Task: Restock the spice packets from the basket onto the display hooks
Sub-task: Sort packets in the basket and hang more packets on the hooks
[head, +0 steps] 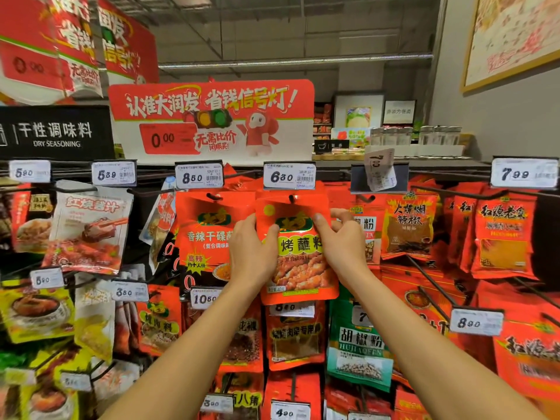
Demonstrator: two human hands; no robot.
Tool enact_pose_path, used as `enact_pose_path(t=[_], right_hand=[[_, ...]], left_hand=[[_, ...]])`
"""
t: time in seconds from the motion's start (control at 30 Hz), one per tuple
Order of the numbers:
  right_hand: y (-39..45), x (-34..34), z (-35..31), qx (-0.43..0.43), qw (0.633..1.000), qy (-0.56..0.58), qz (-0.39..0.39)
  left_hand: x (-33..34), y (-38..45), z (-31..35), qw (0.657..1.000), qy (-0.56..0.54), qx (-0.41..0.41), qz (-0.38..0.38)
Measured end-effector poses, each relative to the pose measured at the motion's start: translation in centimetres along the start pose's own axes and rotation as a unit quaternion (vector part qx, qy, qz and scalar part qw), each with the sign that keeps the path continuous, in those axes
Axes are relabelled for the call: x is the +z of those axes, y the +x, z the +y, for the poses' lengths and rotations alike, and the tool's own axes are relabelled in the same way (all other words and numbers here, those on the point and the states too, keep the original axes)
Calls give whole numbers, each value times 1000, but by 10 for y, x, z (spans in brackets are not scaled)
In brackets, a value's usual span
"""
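Wall of hanging packets filling the whole rack, most hooks already carrying stock: well filled to the left of the 6.80 price tag, well filled to its right, more rows below it. Looks well along as a restock, though no telling how much remains, since the basket does not show anywhere in view.

Directly under the 6.80 price tag, one red spice packet with a green logo and a picture of fried meat, held up at the hook. Hang hole at the packet's top edge sitting right at the hook's tip; cannot tell whether already threaded on or only lined up. More red packets hanging behind it on the same hook, so this peg partly stocked already.

Just left of that tag, under the 8.50 tag, a neighbouring red packet hanging on its own hook, partly covered by the left wrist.

Left hand gripping the packet's left edge below the 6.80 price tag, thumb across the front. Right hand pinching the right edge, thumb on the front near the logo, fingers behind. Both clamped on the same packet, one each side.

Judged left to do: slide this packet fully back along the hook, let go, then fetch whatever remains in the unseen basket
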State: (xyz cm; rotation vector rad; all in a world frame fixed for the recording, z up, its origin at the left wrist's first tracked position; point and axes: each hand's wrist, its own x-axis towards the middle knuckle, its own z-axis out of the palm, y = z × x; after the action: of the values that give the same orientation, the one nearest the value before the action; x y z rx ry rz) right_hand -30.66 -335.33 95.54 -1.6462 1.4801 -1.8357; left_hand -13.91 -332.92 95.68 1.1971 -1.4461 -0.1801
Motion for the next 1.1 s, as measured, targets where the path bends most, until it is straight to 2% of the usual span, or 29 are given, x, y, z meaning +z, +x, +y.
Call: enact_pose_path(t=[0.1, 0.23, 0.43, 0.53, 0.7, 0.93, 1.0, 1.1], right_hand=[[9, 6, 3, -7, 1000, -23, 0], [28, 15, 9, 70, 996, -50, 0], [48, 25, 7, 133, 989, -66, 5], [52, 26, 5, 152, 986, -65, -16], [39, 15, 11, 151, 986, -63, -45], [-7, -27, 17, 46, 994, -94, -15], [-21, -39, 15, 33, 998, -56, -14], [-50, -56, 9, 93, 990, 79, -65]], left_hand=[[8, 4, 5, 1000, -1, -28, 9], [19, 22, 5, 995, 24, -99, 18], [35, 40, 10, 981, 31, -190, 30], [33, 42, 9, 979, 35, -198, 18], [18, 35, 7, 983, -24, -179, -36], [-11, -2, 12, 990, -66, -92, -81], [-22, -11, 10, 988, -84, -102, -79], [-37, -32, -2, 977, -133, -131, -102]])
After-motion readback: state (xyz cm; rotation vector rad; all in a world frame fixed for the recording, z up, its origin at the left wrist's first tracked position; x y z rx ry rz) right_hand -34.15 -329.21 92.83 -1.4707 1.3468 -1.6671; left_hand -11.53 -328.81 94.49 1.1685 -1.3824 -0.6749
